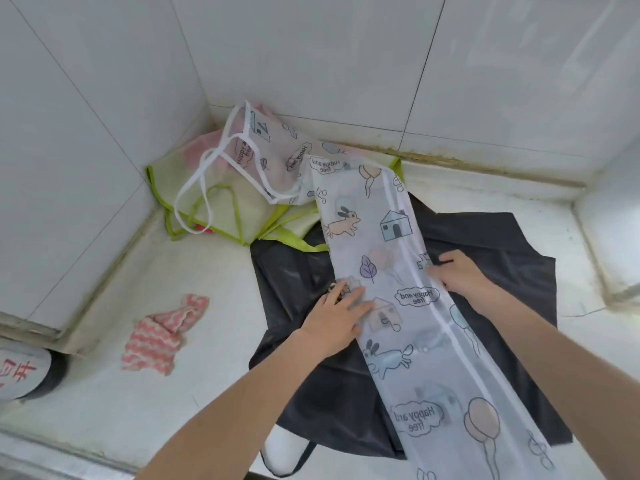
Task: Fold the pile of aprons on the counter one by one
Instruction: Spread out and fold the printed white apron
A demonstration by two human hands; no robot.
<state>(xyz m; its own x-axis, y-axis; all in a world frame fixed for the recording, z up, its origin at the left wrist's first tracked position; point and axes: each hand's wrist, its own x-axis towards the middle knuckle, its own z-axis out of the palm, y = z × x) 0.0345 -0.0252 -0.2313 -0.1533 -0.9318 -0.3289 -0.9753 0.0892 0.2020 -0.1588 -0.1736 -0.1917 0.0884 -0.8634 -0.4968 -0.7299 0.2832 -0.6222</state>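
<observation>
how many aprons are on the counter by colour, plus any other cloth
White printed apron, under both hands: 1
Black apron: 1
Green-trimmed apron: 1
Pink striped cloth: 1
Total: 4, 3 aprons and 1 cloth. Something pink shows under the pile in the corner; I cannot tell what.

Seen from above: two bare forearms, reaching in from the lower edge of the frame, uncovered from the elbow down, with no sleeve showing on either. Left hand (334, 315) and right hand (457, 273) likewise bare, ungloved, without ring, watch or bracelet in sight on fingers or wrists. Fingernails short and unpainted where visible; nothing more of the person caught by the head-worn camera.
</observation>
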